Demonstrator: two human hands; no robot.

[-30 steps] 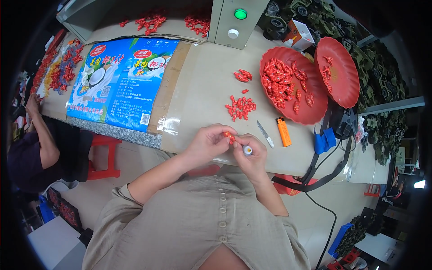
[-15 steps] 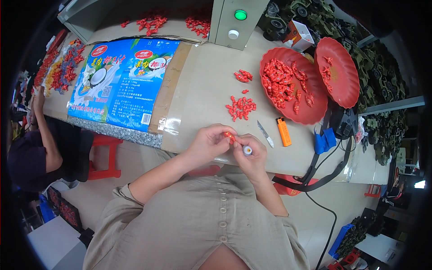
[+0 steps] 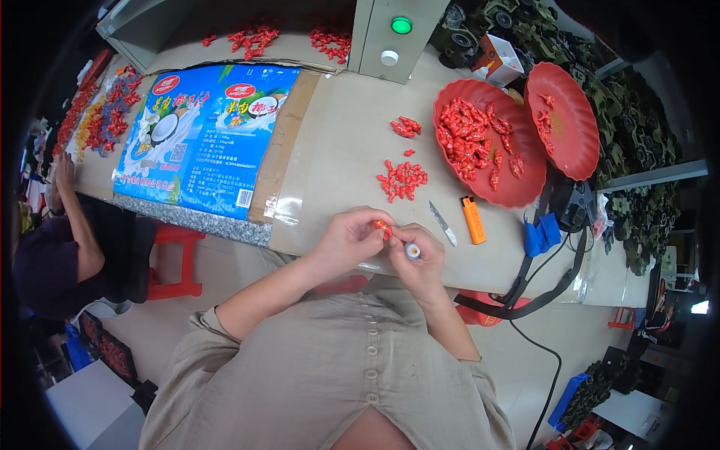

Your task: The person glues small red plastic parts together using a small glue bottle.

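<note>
Closely together, the left hand (image 3: 349, 238) and right hand (image 3: 421, 262) pinch one small, knobbly, glossy red piece (image 3: 383, 228)

The piece sits between the two hands, fingertips closed on it from either side. They cover much of it, so its full shape and the exact contact cannot be made out. A short white cylinder with a dark-centred end (image 3: 412, 251) juts from the right hand's curled fingers; its remaining length is hidden there, and its kind is hard to tell.

Both hands are at the near edge of the pale, smooth tabletop (image 3: 326, 131); whether they rest on it is unclear. Bare surface runs forward from the left hand, bounded on its left by a blue printed cardboard sheet (image 3: 199, 142). Straight ahead of the hands lies a loose patch of red pieces (image 3: 403, 181). Room is tighter just beyond the right hand: a small, pointed silver blade (image 3: 442, 223), then a slim orange lighter (image 3: 472, 219). Farther right, a black fabric strap (image 3: 495, 309) loops over the edge. Forward and right of that hand stands a scalloped red dish (image 3: 517, 193), its floor partly concealed by heaped red pieces.
</note>
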